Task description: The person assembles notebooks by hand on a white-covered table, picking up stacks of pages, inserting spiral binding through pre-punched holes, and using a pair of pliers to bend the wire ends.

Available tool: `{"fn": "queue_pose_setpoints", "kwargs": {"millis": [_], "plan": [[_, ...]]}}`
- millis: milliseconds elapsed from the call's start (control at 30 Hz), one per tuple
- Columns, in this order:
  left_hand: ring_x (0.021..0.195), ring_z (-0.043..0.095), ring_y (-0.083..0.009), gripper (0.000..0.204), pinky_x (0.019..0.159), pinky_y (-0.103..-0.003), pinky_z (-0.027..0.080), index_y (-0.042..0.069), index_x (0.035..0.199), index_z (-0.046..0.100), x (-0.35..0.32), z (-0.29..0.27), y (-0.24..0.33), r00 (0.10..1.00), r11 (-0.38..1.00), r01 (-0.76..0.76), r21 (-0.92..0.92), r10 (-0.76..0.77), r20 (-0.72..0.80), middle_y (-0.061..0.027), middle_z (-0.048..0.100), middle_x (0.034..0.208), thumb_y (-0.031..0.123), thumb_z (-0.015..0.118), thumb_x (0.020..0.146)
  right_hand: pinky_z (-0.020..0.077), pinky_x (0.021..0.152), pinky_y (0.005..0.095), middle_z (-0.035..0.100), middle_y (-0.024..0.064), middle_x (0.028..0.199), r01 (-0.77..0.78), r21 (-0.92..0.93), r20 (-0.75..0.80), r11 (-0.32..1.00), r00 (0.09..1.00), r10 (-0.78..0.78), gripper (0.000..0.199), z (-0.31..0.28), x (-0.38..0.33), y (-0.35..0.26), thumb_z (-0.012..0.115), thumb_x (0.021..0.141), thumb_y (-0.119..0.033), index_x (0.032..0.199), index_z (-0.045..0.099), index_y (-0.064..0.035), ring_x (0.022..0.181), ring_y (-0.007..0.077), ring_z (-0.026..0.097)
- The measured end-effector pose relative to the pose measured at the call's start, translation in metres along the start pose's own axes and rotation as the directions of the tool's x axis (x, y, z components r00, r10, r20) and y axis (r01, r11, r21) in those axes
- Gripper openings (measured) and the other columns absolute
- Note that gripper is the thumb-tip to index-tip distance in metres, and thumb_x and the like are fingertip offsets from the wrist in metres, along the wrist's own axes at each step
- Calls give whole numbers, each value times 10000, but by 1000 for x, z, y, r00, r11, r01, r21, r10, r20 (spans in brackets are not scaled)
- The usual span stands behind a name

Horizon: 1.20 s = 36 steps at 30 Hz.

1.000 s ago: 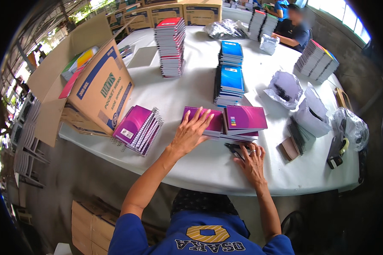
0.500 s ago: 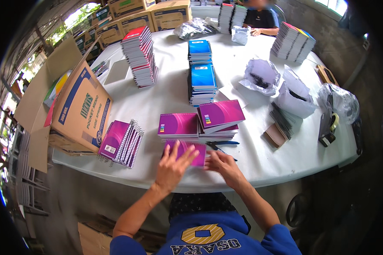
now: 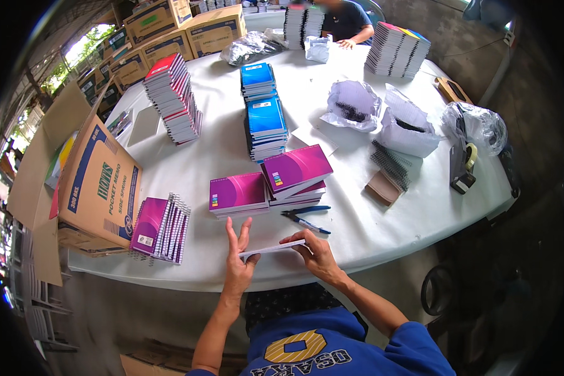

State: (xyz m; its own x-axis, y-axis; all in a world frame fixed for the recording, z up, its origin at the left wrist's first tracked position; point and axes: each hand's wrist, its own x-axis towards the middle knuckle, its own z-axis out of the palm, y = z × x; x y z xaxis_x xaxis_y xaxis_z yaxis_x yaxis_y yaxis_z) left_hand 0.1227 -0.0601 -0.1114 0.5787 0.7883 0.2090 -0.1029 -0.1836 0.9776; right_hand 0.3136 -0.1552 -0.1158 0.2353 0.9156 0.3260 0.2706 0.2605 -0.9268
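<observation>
Both my hands hold one thin notebook (image 3: pixel 272 249) edge-on above the near table edge. My left hand (image 3: pixel 239 260) supports its left end with fingers stretched up. My right hand (image 3: pixel 315 252) grips its right end. Just beyond lie blue-handled pliers (image 3: pixel 304 217). Behind them are two short stacks of purple notebooks, one on the left (image 3: pixel 238 193) and one on the right (image 3: pixel 296 170). A fanned row of purple spiral notebooks (image 3: pixel 161 227) leans by an open cardboard box (image 3: pixel 100 188) at the left.
A white table (image 3: pixel 219 150) carries blue notebook stacks (image 3: pixel 264 122), a red-topped stack (image 3: pixel 174 100), a multicoloured stack (image 3: pixel 396 50), bags of black spirals (image 3: pixel 351 105), loose spirals (image 3: pixel 391 164) and a tape dispenser (image 3: pixel 462 168). Another person (image 3: pixel 344 22) works at the far side. Cartons (image 3: pixel 216 28) stand behind.
My left hand drew a purple notebook from the stacks toward me; both hands now hold it tilted edge-on at the table's near edge.
</observation>
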Motion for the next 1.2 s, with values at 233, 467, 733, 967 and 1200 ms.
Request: {"fn": "queue_pose_setpoints", "kwargs": {"millis": [233, 467, 733, 967, 1200], "plan": [[1478, 225, -403, 900, 1169, -525, 242, 72, 1561, 209, 12, 28, 59, 918, 506, -372, 778, 326, 227, -177, 370, 1552, 303, 717, 855, 555, 808, 330, 696, 136, 1053, -47, -72, 33, 996, 998, 50, 259, -5, -4, 27, 628, 871, 83, 1111, 583, -4, 986, 263, 697], [1157, 621, -344, 634, 935, -517, 504, 185, 1467, 461, 40, 42, 24, 861, 122, -487, 865, 235, 452, -59, 590, 1379, 407, 633, 899, 542, 809, 325, 702, 71, 963, 18, -174, 217, 985, 976, 20, 329, -91, 33, 3, 664, 740, 142, 1033, 671, -8, 937, 184, 674], [794, 713, -317, 599, 647, -439, 577, 272, 1480, 424, 45, 45, 49, 837, 379, -442, 813, -150, 525, -44, 660, 1261, 383, 619, 925, 490, 839, 496, 630, 159, 1003, -304, -932, -324, 198, 942, -81, 70, -250, 108, 90, 665, 788, -80, 826, 651, -24, 998, 322, 618], [804, 713, -319, 603, 642, -437, 575, 225, 1477, 433, 48, 49, 49, 882, 377, -412, 830, -64, 467, -69, 673, 1235, 403, 612, 929, 496, 832, 476, 603, 167, 969, -102, -978, -128, 182, 982, -136, 339, -268, 110, 92, 573, 809, 40, 1136, 584, -51, 966, 365, 614], [844, 712, -315, 600, 647, -420, 574, 172, 1436, 482, 46, 47, 37, 890, 365, -433, 824, 31, 454, -95, 683, 1189, 416, 630, 909, 512, 784, 369, 591, 105, 959, 223, -789, 6, 573, 935, -356, 303, -167, 65, -12, 670, 810, 53, 1088, 691, -66, 888, 267, 601]]}}
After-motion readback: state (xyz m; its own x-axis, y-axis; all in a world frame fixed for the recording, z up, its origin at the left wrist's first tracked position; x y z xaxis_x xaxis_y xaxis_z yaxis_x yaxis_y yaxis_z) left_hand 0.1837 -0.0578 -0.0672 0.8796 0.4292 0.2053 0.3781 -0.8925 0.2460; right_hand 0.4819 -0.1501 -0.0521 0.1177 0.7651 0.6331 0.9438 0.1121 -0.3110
